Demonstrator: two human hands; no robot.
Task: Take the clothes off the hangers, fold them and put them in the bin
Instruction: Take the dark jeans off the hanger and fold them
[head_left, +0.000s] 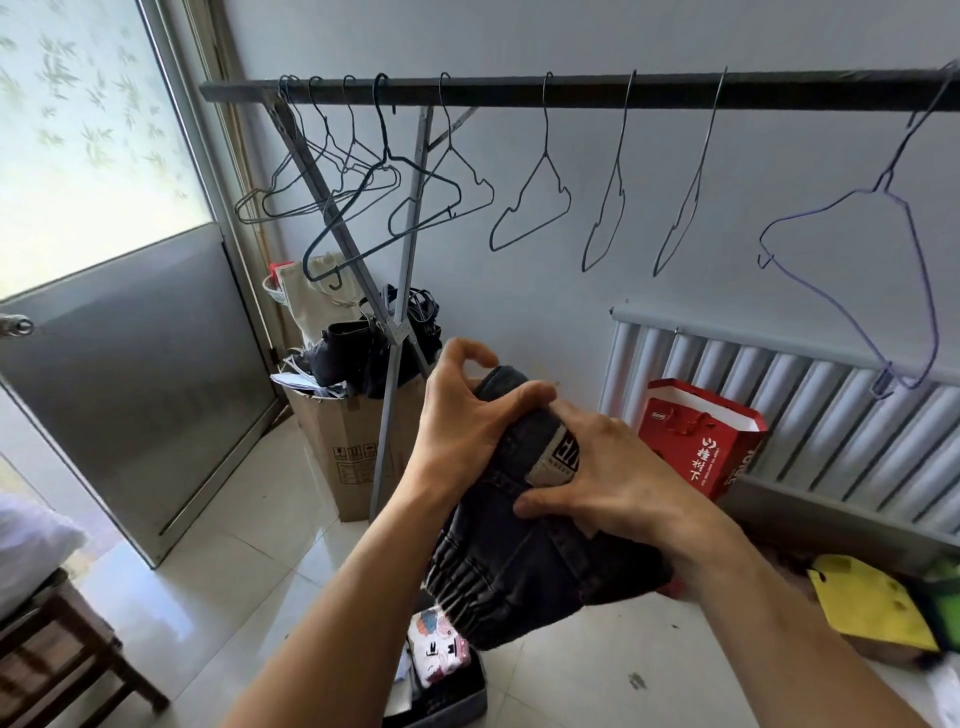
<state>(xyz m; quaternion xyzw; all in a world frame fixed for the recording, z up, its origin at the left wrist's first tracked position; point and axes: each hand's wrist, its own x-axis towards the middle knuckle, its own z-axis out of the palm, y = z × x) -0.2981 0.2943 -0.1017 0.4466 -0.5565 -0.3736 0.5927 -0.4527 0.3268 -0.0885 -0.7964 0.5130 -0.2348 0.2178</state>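
I hold a folded bundle of dark denim (524, 561) with a beige label in front of me, above the floor. My left hand (467, 421) grips its upper left end, thumb over the top fold. My right hand (618, 483) clasps its right side, fingers curled over the label. Below the bundle a dark bin (452, 696) stands on the floor with a folded white patterned garment (436, 649) inside. Several bare wire hangers (535, 208) hang along the dark rail (571, 93); none of them carries clothes.
A cardboard box (358, 447) stuffed with dark items stands by the rack's grey legs (395, 364). A red paper bag (701, 436) leans against the radiator (810, 405). A yellow bag (872, 603) lies at right. A door (130, 364) and wooden stool (57, 654) are at left.
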